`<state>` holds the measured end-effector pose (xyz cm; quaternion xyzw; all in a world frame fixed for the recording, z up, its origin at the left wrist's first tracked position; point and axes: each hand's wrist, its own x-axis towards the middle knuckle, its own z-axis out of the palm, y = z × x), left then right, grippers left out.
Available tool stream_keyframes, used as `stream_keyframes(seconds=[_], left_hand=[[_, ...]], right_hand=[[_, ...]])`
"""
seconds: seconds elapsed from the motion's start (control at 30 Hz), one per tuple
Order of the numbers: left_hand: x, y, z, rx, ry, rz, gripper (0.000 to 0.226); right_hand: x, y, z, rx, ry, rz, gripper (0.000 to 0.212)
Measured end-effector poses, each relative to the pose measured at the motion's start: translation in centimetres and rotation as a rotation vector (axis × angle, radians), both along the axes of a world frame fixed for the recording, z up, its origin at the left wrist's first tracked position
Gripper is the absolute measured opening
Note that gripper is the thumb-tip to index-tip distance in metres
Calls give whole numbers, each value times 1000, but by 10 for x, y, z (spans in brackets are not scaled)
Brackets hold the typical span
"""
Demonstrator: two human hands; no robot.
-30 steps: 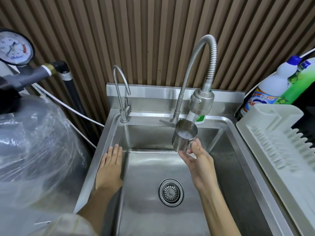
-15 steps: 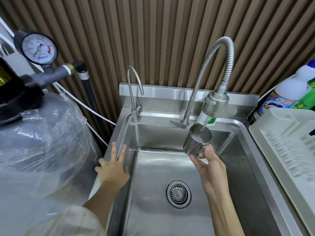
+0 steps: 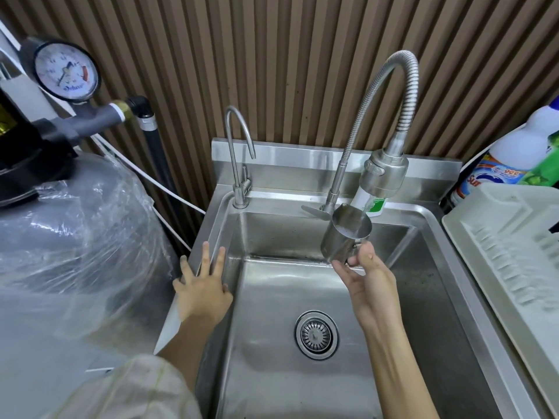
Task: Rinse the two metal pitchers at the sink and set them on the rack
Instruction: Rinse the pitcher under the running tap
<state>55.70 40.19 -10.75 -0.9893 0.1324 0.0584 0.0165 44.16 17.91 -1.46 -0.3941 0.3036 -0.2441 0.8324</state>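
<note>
My right hand holds a small metal pitcher by its handle, over the back of the steel sink. The pitcher is tilted, its mouth just below and left of the spray head of the flexible faucet. I see no water stream. My left hand rests flat with spread fingers on the sink's left rim. The white dish rack stands at the right of the sink. Only one pitcher is in view.
A thin second tap rises at the sink's back left. The drain strainer sits mid-basin. Detergent bottles stand behind the rack. A plastic-wrapped tank with a pressure gauge fills the left side.
The pitcher has tilted and shifted slightly from under the spray head, and the water stream is gone. My left hand's fingers have spread on the rim. The camera view has shifted left.
</note>
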Motion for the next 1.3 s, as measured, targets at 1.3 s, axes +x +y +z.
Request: stream_keyframes(seconds=[1.3], left_hand=[[2, 0, -6, -60, -69, -7, 60]], right_hand=[[-14, 1, -4, -540, 194, -162, 16]])
